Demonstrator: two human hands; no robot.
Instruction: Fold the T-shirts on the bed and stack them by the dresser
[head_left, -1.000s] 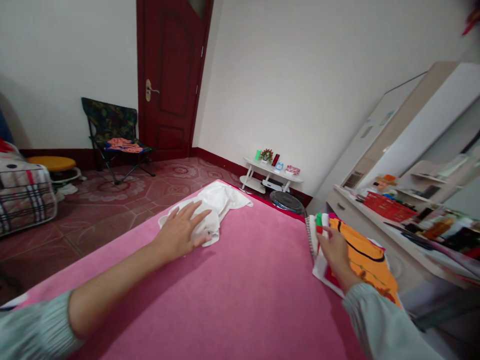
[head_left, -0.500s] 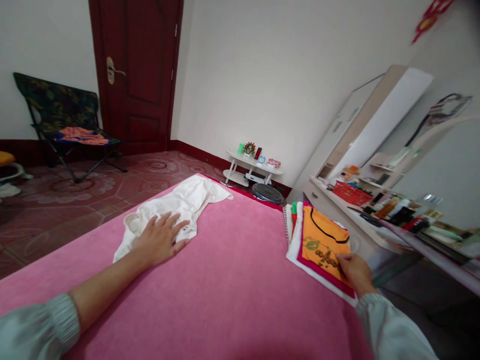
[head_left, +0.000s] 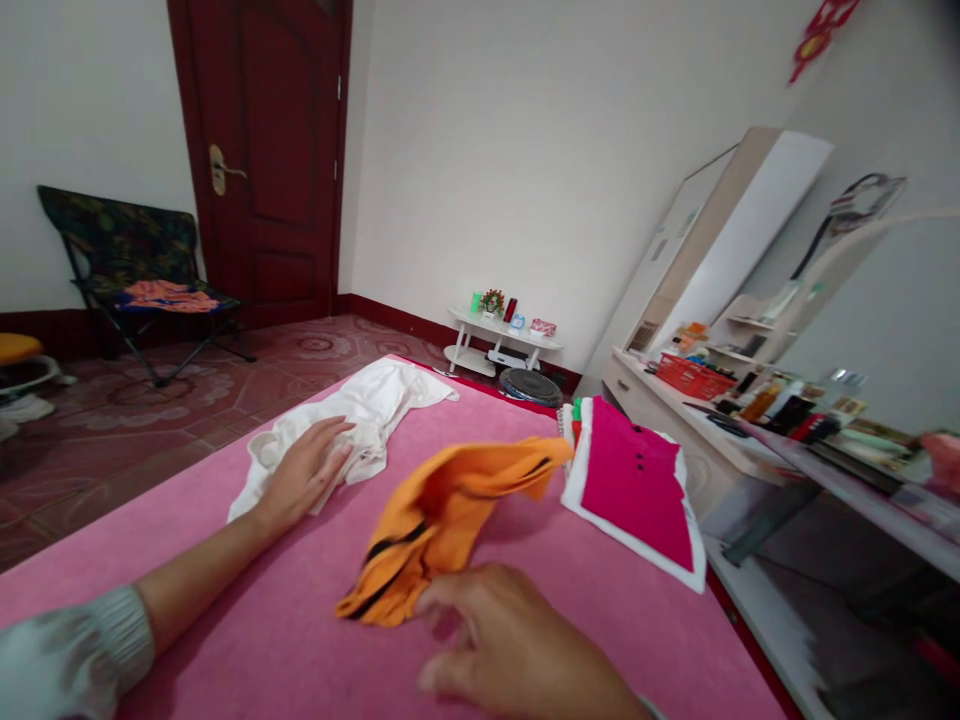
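Note:
My left hand (head_left: 304,475) rests with extended fingers on a crumpled white garment (head_left: 382,395), which lies on the pink bedspread (head_left: 300,630). A bunched orange shirt (head_left: 450,490) with black trim is above the middle of the bed, its far end lifted off the surface. At its near edge is my right hand (head_left: 517,635), slightly blurred. Thumb and forefinger are apart there, with the shirt just beyond the forefinger. To the right, a folded magenta garment (head_left: 637,480) tops a stack, with a white garment (head_left: 574,490) showing under it.
The dressing table (head_left: 630,385) on the right holds a red basket (head_left: 694,375) and several bottles. A white side table (head_left: 502,330) stands beyond the bed. At the far left are a folding chair (head_left: 120,235) with clothing on it and a dark red door (head_left: 270,150).
The orange shirt has left the top of the stack and moved left to mid-bed along with my right hand, uncovering the magenta garment. My left hand stays on the white garment, tilted slightly.

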